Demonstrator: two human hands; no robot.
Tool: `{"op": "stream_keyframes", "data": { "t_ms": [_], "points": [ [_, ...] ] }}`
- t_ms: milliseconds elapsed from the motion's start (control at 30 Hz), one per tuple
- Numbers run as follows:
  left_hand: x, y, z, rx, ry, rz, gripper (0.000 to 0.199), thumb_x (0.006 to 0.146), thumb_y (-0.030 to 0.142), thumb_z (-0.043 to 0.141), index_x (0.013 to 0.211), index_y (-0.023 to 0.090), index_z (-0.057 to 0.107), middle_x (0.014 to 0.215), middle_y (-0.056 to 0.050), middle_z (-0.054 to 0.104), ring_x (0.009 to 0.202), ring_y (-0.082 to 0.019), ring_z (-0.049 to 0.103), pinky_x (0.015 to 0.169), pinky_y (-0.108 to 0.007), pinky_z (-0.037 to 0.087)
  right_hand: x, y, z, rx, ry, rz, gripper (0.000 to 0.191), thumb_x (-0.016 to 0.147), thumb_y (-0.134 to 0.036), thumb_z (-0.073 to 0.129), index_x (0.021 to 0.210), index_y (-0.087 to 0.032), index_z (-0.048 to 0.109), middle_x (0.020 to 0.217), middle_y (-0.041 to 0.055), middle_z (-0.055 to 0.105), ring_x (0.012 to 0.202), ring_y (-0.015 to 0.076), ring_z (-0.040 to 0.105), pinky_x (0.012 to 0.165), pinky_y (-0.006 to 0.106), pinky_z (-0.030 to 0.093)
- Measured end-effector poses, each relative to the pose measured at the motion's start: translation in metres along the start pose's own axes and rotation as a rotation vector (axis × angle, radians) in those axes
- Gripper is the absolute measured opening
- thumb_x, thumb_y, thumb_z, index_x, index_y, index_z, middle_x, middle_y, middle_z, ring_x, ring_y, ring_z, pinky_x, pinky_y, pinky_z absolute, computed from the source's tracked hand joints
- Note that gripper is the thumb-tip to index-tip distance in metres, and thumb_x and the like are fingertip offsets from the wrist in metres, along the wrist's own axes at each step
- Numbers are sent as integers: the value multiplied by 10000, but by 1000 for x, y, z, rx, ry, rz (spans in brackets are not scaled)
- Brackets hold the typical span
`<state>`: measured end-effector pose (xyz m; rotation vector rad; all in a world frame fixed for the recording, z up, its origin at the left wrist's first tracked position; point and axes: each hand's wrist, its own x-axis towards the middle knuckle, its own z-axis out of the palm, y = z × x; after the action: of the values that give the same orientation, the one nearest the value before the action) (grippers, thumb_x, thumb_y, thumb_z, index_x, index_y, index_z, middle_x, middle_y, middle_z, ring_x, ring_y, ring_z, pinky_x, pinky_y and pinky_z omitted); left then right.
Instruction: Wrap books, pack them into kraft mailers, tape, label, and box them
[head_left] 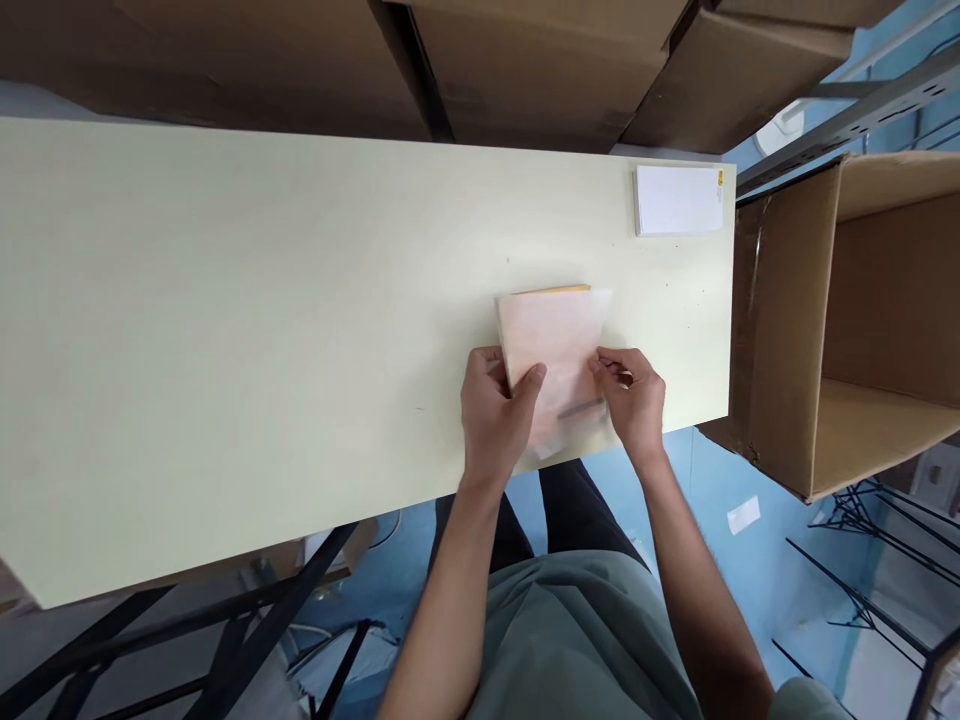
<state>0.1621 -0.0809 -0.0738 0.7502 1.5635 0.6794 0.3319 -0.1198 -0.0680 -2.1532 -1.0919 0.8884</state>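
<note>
A pale pink, flat packet (546,335) in a clear plastic sleeve is held above the cream table near its front edge. A thin yellow-orange edge shows along its top, and a dark strip lies near its blurred lower end. My left hand (495,415) is closed on the packet's left side, thumb across the front and fingers behind it. At the right edge, my right hand (632,395) pinches what looks like the loose margin of the plastic sleeve (602,312) between thumb and fingertips.
On the cream table (247,330), a white stack of cards or papers (679,202) lies at the far right corner. An open cardboard box (784,320) stands beyond the right edge. Large cardboard boxes (525,80) line the back. Black metal frames (247,605) are below the table.
</note>
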Motion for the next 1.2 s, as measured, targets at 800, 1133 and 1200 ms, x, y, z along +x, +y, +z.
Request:
{"op": "stream_keyframes", "data": {
  "t_ms": [800, 1133, 1200],
  "points": [
    [61, 24, -338, 106, 360, 232, 414, 964, 352, 689, 1367, 259, 685, 1278, -86, 756, 1149, -227, 747, 947, -337, 639, -77, -215, 296, -67, -239, -342, 702, 1171, -353, 341, 1808, -328, 47, 1243, 156, 631, 1091, 291, 715, 851, 449, 671],
    [124, -2, -346, 331, 573, 375, 396, 1050, 287, 567, 1428, 217, 663, 1369, -157, 676, 1354, -294, 631, 1180, -451, 507, -62, -232, 376, -160, -124, -341, 688, 1136, -406, 461, 1784, -345, 237, 1546, 213, 481, 1489, 383, 504, 1138, 626, 541],
    [126, -8, -339, 341, 595, 381, 419, 1069, 314, 560, 1466, 212, 647, 1407, -181, 648, 1403, -317, 583, 1219, -485, 453, -63, -228, 382, -216, -11, -393, 601, 1141, -360, 448, 1736, -311, 372, 1591, 228, 476, 1524, 392, 485, 1173, 660, 505]
  ]
}}
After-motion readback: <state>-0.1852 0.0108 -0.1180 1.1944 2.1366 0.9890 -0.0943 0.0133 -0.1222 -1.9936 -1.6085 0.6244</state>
